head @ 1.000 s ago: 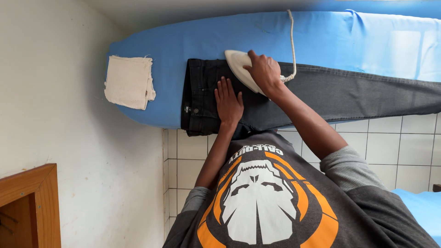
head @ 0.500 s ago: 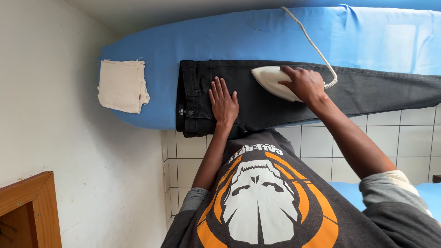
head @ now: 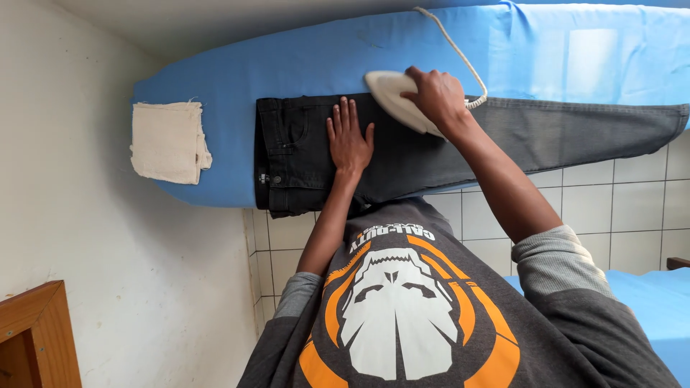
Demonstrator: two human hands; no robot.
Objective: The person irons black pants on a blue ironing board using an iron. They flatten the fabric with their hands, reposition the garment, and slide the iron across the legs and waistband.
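Head view: dark grey denim jeans (head: 460,140) lie flat along the blue padded ironing board (head: 215,79), waistband toward its rounded end near a folded cream cloth (head: 167,141). Left hand (head: 349,136) is open, palm pressing the seat; right hand (head: 437,97) grips a white iron (head: 392,93) on the upper thigh. Legs look unpressed yet, judging by position.
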